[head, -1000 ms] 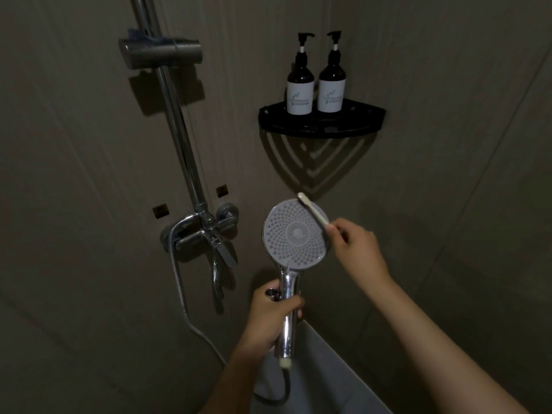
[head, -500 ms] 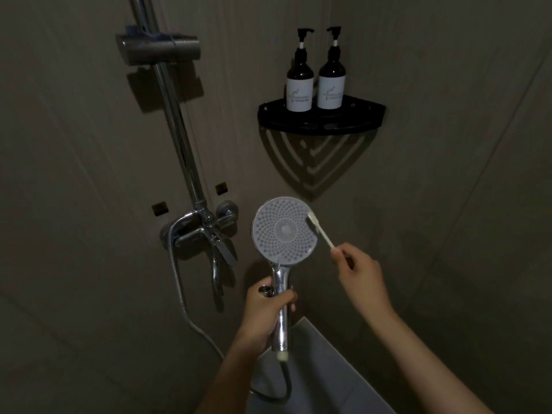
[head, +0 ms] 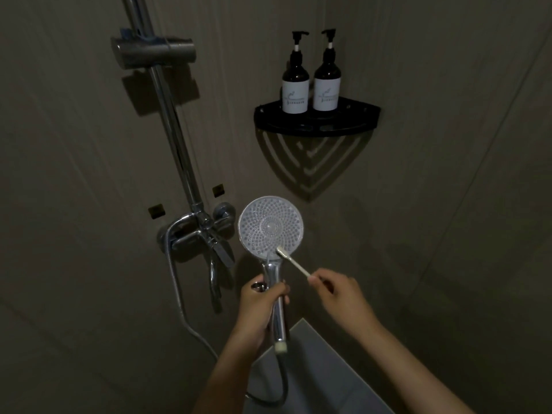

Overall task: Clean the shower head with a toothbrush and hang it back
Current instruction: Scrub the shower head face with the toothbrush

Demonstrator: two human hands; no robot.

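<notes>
Gripping the shower head (head: 270,227) by its stiff, likely slippery handle with the left hand (head: 260,306), pinching the light toothbrush (head: 294,262) endwise with the right hand (head: 340,297).

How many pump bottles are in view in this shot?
2. Both stand side by side on the black corner shelf: the left bottle and the right bottle. No others show; the frame is dim.

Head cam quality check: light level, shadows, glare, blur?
Head view: dim overall, with murky walls. A hard slatted shadow falls under the corner shelf. There are chrome glints on the slide rail and the shower head handle. The toothbrush is legible, with no obvious motion blur.
</notes>
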